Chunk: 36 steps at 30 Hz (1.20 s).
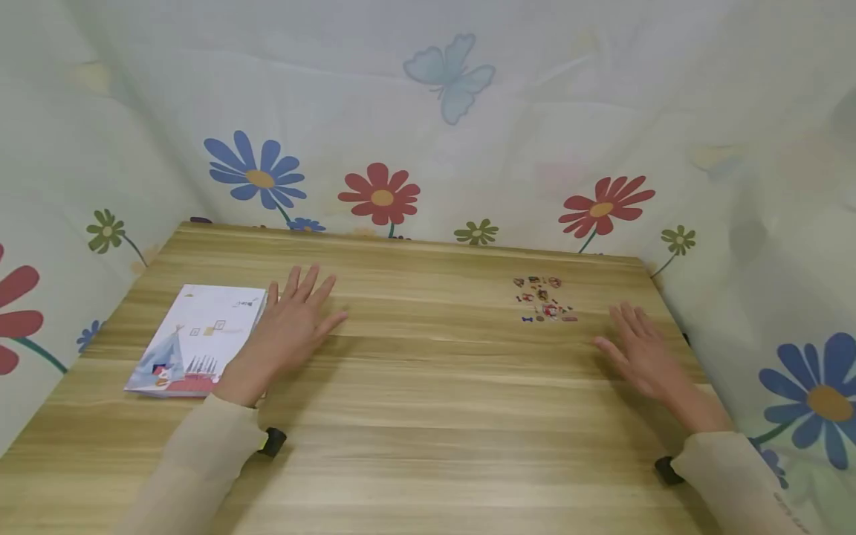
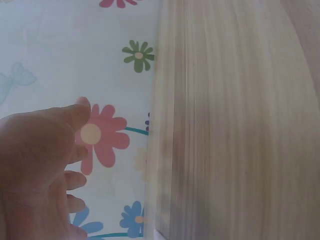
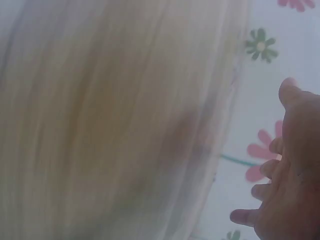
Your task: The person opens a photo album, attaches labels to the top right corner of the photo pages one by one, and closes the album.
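My left hand (image 1: 287, 331) is over the wooden table with its fingers spread, overlapping the right edge of a white book (image 1: 214, 319) in the head view. The book's cover carries a blue tent drawing and small print. Across the table my right hand (image 1: 638, 353) stretches out flat, holding nothing. To its left lies a sheet of small colourful stickers (image 1: 543, 299), apart from the fingers. In the left wrist view the left hand (image 2: 40, 165) shows loosely extended fingers with nothing in them; the right wrist view shows the right hand (image 3: 287, 175) likewise.
The wood-grain table (image 1: 428, 416) reaches back to a white curtain (image 1: 334, 96) printed with flowers and a butterfly, which also runs along both sides. A black band (image 1: 273, 442) sits at the left wrist and another black piece (image 1: 669, 470) at the right.
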Each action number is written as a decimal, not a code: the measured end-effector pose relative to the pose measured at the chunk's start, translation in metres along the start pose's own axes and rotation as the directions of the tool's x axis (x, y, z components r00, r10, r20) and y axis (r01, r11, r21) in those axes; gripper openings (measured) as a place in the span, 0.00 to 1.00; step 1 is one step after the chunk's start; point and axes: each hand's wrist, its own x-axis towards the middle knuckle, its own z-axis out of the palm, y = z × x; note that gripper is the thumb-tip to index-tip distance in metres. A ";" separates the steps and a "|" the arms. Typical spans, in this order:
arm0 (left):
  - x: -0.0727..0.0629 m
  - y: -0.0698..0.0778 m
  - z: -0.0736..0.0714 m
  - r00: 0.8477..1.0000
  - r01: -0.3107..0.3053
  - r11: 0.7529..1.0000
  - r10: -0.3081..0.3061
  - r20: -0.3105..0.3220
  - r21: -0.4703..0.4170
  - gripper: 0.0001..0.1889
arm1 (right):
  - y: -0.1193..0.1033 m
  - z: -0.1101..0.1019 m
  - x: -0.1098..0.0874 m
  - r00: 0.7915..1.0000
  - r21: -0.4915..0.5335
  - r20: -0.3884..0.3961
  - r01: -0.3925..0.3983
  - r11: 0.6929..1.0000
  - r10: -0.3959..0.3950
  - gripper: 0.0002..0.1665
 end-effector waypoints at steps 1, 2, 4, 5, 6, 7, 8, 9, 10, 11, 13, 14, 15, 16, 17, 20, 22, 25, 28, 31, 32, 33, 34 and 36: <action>-0.002 -0.002 -0.002 1.000 0.004 1.000 -0.004 -0.006 -0.004 0.38 | -0.005 0.000 0.001 1.000 0.009 -0.002 0.005 1.000 -0.005 0.48; -0.004 -0.005 -0.003 1.000 0.010 1.000 -0.010 -0.012 -0.007 0.38 | -0.010 0.000 0.002 1.000 0.022 -0.005 0.015 1.000 -0.014 0.48; -0.009 -0.009 -0.006 1.000 0.020 1.000 -0.020 -0.022 -0.010 0.38 | -0.021 0.002 0.004 1.000 0.052 -0.001 0.030 0.998 -0.030 0.48; -0.012 -0.011 -0.008 0.999 0.025 1.000 -0.026 -0.026 -0.015 0.38 | -0.027 0.003 0.004 0.999 0.065 0.001 0.039 0.997 -0.039 0.48; -0.015 -0.013 -0.009 0.999 0.030 0.999 -0.031 -0.030 -0.018 0.38 | -0.033 0.005 0.005 0.999 0.077 0.006 0.042 0.996 -0.043 0.49; -0.018 -0.016 -0.010 0.999 0.032 0.999 -0.033 -0.034 -0.022 0.39 | -0.040 0.007 0.006 0.999 0.090 0.008 0.047 0.995 -0.048 0.49; -0.022 -0.018 -0.011 0.999 0.033 0.999 -0.034 -0.039 -0.022 0.39 | -0.047 0.008 0.006 0.999 0.101 0.011 0.050 0.994 -0.051 0.50; -0.025 -0.019 -0.012 0.998 0.034 0.999 -0.035 -0.049 -0.023 0.39 | -0.054 0.010 0.007 0.998 0.105 0.016 0.051 0.993 -0.052 0.50; -0.028 -0.021 -0.014 0.998 0.034 0.999 -0.035 -0.060 -0.027 0.39 | -0.061 0.011 0.008 0.998 0.110 0.013 0.056 0.992 -0.058 0.50; -0.031 -0.023 -0.015 0.997 0.034 0.999 -0.035 -0.072 -0.029 0.39 | -0.068 0.013 0.009 0.998 0.109 0.008 0.068 0.992 -0.070 0.50; -0.036 -0.027 -0.018 0.994 0.029 0.999 -0.032 -0.101 -0.023 0.39 | -0.082 0.018 0.012 0.995 0.103 -0.007 0.099 0.990 -0.099 0.49; -0.038 -0.028 -0.020 0.993 0.030 0.999 -0.032 -0.117 -0.019 0.38 | -0.090 0.020 0.014 0.994 0.097 -0.010 0.113 0.989 -0.112 0.49; -0.040 -0.030 -0.021 0.990 0.031 0.999 -0.033 -0.134 -0.016 0.38 | -0.097 0.022 0.016 0.991 0.096 -0.016 0.130 0.987 -0.129 0.49; -0.042 -0.032 -0.022 0.989 0.033 0.999 -0.034 -0.146 -0.012 0.37 | -0.104 0.024 0.018 0.989 0.101 -0.022 0.149 0.984 -0.147 0.48; -0.044 -0.035 -0.023 0.987 0.036 0.999 -0.037 -0.157 -0.011 0.37 | -0.112 0.026 0.020 0.986 0.106 -0.023 0.164 0.981 -0.162 0.48; -0.049 -0.043 -0.026 0.981 0.053 0.999 -0.054 -0.187 -0.011 0.34 | -0.135 0.029 0.028 0.980 0.141 -0.018 0.200 0.970 -0.200 0.48; -0.052 -0.049 -0.027 0.977 0.068 0.998 -0.069 -0.202 -0.008 0.32 | -0.150 0.032 0.034 0.972 0.163 -0.017 0.234 0.958 -0.234 0.47; -0.057 -0.057 -0.028 0.970 0.094 0.996 -0.092 -0.226 0.000 0.30 | -0.171 0.038 0.043 0.957 0.166 -0.019 0.288 0.943 -0.289 0.46; -0.061 -0.064 -0.028 0.964 0.118 0.993 -0.116 -0.240 -0.005 0.30 | -0.190 0.044 0.053 0.945 0.156 -0.024 0.326 0.933 -0.326 0.45; -0.064 -0.071 -0.028 0.961 0.139 0.990 -0.141 -0.238 -0.022 0.31 | -0.208 0.050 0.062 0.934 0.154 -0.026 0.355 0.922 -0.355 0.44; -0.065 -0.074 -0.028 0.961 0.148 0.989 -0.151 -0.233 -0.029 0.31 | -0.214 0.052 0.065 0.933 0.157 -0.021 0.359 0.920 -0.360 0.44; -0.067 -0.076 -0.028 0.960 0.157 0.987 -0.161 -0.227 -0.035 0.31 | -0.219 0.054 0.067 0.930 0.159 -0.016 0.365 0.917 -0.367 0.44; -0.068 -0.080 -0.028 0.961 0.166 0.985 -0.171 -0.219 -0.042 0.31 | -0.224 0.055 0.070 0.927 0.162 -0.012 0.371 0.914 -0.374 0.44; -0.071 -0.086 -0.029 0.959 0.192 0.980 -0.199 -0.199 -0.053 0.33 | -0.234 0.056 0.074 0.923 0.180 -0.008 0.381 0.907 -0.386 0.44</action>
